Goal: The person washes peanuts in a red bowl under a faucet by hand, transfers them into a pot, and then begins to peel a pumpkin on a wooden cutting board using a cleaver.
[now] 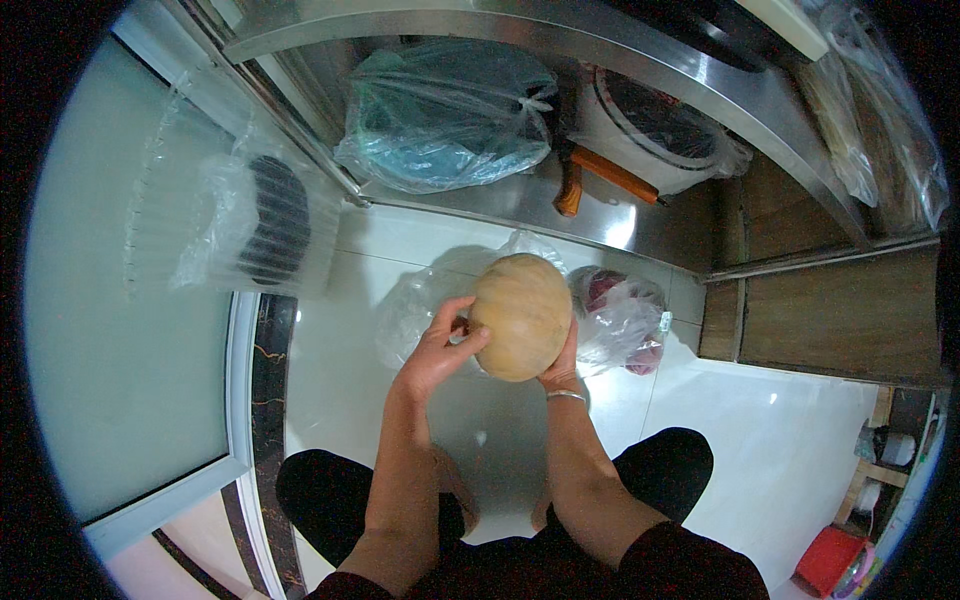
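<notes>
A round tan pumpkin [523,316] is held up between my two hands over the tiled floor. The thumb and fingers of my left hand [442,346] rest against its left side, around a small dark spot that may be the stem. My right hand [564,360], below a silver bracelet on the wrist, supports it from the right and underneath; most of those fingers are hidden. Behind the pumpkin a crumpled clear plastic bag [416,315] lies on the floor. Just right of it sits another clear bag [619,326] with dark red, roundish produce inside.
Ahead, a low steel shelf [517,202] holds a tied plastic bag [450,120], a white pot [637,127] and orange-brown wooden handles [615,174]. A frosted glass door [135,337] stands left, with a plastic bag hanging beside it. Wooden cabinet [832,315] and red container [829,559] are right.
</notes>
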The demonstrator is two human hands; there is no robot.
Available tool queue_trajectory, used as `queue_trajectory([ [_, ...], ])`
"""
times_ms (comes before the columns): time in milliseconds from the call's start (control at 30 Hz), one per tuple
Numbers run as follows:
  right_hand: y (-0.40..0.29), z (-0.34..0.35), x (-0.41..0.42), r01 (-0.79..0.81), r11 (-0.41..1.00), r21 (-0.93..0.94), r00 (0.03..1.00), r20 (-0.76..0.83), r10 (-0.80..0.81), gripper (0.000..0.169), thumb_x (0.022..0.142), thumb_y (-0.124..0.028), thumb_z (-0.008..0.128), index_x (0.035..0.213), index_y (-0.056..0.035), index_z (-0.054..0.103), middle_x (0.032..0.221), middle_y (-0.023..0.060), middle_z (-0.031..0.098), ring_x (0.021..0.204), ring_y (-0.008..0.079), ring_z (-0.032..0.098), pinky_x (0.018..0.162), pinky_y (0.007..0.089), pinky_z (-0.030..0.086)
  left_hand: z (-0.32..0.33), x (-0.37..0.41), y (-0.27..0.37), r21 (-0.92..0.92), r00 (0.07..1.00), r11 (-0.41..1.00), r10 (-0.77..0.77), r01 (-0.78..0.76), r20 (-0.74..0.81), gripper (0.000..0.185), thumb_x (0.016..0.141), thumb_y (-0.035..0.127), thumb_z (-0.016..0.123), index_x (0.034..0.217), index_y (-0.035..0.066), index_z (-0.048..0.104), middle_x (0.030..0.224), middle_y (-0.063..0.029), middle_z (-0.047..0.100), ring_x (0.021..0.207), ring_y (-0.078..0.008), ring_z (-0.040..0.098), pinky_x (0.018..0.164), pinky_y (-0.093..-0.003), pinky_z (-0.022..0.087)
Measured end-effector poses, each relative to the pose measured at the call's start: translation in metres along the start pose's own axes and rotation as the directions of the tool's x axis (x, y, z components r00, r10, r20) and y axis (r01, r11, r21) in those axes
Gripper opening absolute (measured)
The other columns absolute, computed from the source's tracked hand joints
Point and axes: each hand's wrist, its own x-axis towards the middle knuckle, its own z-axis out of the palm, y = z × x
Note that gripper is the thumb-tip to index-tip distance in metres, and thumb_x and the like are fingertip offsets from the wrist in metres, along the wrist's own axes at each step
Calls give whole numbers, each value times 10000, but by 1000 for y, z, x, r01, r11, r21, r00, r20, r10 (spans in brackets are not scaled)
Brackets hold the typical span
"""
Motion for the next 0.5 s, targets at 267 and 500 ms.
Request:
queue_trajectory([
  [267, -6, 43, -16, 179, 984, -27, 930, 332, -160, 632, 801, -495, 473, 1267, -85, 353, 1228, 117, 455, 1134, 263, 442, 940, 439, 382, -32, 30, -21, 134, 994, 991, 26, -11, -108, 379, 769, 224, 629, 1106, 93, 513, 1180, -66, 478, 1041, -175, 455, 843, -342, 399],
  [500, -21, 71, -63, 112, 985, -129, 975, 208, -83, 625, 798, -477, 483, 1263, -80, 353, 1223, 118, 454, 1130, 260, 443, 942, 432, 380, 15, 36, -109, 766, 928, 524, -222, 372, -299, 660, 713, 296, 620, 1291, 142, 340, 1285, -81, 402, 1233, -262, 308, 997, -582, 132],
])
